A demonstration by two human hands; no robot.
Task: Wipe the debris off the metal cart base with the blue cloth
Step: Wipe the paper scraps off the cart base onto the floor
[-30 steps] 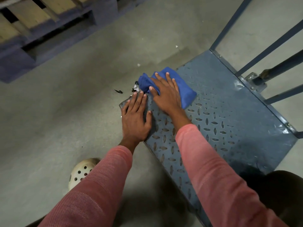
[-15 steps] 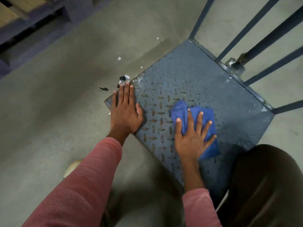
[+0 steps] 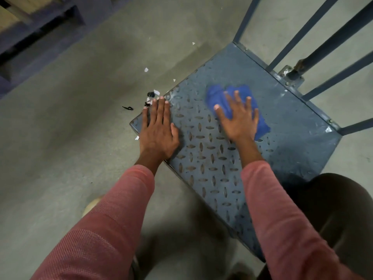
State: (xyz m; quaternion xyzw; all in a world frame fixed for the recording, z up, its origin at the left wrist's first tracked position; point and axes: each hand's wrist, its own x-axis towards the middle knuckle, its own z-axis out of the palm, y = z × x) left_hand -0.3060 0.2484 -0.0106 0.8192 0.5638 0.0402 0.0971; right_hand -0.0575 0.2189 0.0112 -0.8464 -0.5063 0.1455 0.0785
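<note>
On the floor (image 3: 60,138) at about 10 o'clock from the plate's near-left corner lie the scraps (image 3: 150,98) — dark bits and white flecks, just off the edge, already clear of the metal. The left hand (image 3: 158,130) lies flat and open on that corner of the base (image 3: 212,168), fingers together and pointing to 12 o'clock, holding nothing; it looks like a brace, and it should stay planted so the cart does not roll under the strokes.

Further right, the right hand (image 3: 239,120) is spread wide and pressed palm-down on the cloth (image 3: 218,96), which is bunched on the plate toward 1 o'clock of centre. The cloth is pinned under the palm rather than gripped, and both are blurred — probably mid-stroke.

To do this well, I would keep the palm flat and push in one direction, toward 9 or 10 o'clock, carrying grit over the left edge rather than scrubbing it round. The raised tread will trap fines, so firm pressure and overlapping passes are called for. The far-right strip beside the rails (image 3: 333,47) looks the least covered.
</note>
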